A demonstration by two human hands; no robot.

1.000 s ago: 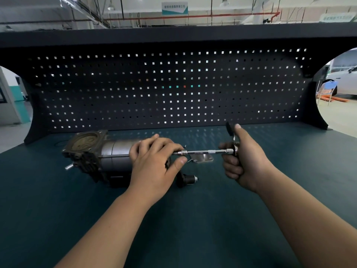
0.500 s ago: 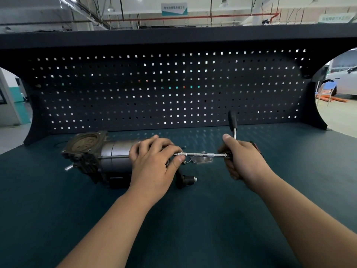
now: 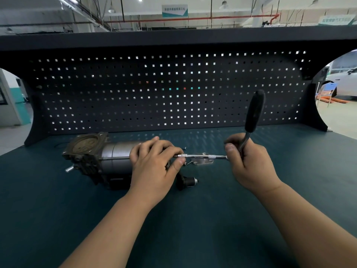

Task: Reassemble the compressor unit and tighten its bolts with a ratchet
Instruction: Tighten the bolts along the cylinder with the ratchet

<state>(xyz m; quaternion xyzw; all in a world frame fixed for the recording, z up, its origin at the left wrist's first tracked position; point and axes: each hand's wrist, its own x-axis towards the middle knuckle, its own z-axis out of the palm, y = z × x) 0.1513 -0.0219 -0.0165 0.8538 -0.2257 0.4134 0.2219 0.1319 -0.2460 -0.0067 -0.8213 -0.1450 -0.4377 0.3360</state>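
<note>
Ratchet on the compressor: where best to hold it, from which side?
Take the ratchet by its black handle, from the right: it stands up free, farthest from the extension bar, so likely most leverage. The right hand holds the metal shank below it.

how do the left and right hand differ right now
The left hand lies palm-down, fingers curled over one end of the compressor; the right hand stands on edge, wrapped round the ratchet near its head. The left hand's load lies flat on the bench; the right hand's tool handle points up. Both sit at an end of the silver extension bar.
</note>
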